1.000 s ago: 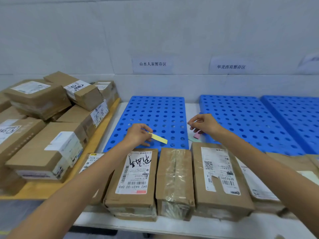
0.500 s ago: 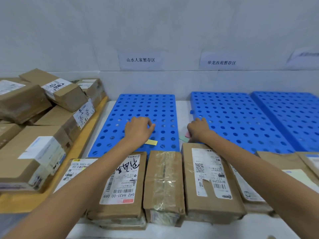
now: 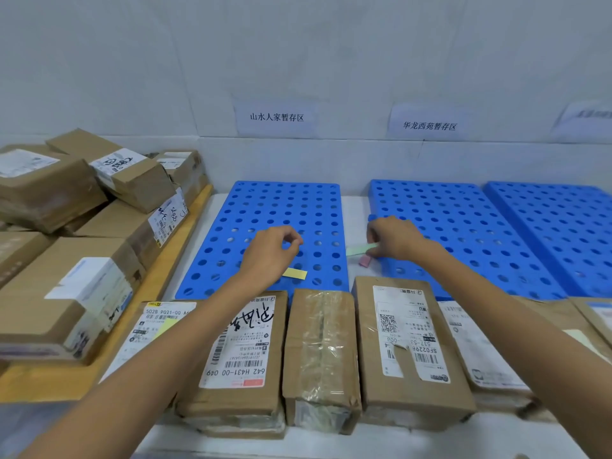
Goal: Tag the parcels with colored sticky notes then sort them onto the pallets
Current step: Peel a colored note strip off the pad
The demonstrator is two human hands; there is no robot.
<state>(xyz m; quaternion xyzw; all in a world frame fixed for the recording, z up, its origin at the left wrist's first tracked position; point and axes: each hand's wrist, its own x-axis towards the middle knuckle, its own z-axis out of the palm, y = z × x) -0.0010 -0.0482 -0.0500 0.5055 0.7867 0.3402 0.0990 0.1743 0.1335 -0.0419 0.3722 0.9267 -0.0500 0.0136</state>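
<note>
Three blue perforated pallets (image 3: pixel 284 207) (image 3: pixel 463 223) (image 3: pixel 563 217) lie along the wall. Brown parcels line the table's front edge: one with black handwriting (image 3: pixel 245 346), a taped one (image 3: pixel 321 352) and one with a torn white label (image 3: pixel 407 342). My left hand (image 3: pixel 268 256) hovers curled over the left pallet's front, a yellow sticky note (image 3: pixel 294 273) sticking out beneath it. My right hand (image 3: pixel 394 240) is at the gap between pallets, fingertips pinching the end of a green sticky note (image 3: pixel 357 250). A pink note pad (image 3: pixel 364 261) lies just below it.
Several more parcels (image 3: pixel 82 293) are stacked on a yellow board (image 3: pixel 39 382) at the left. The leftmost front parcel (image 3: pixel 159 323) carries a yellowish note. More parcels (image 3: pixel 480 352) sit at the right front. Paper signs (image 3: pixel 276 117) (image 3: pixel 429 125) hang on the wall above the pallets.
My left hand turned over and dropped toward the pallet with the yellow note, which now pokes out beneath it. My right hand lowered to the green note in the gap.
</note>
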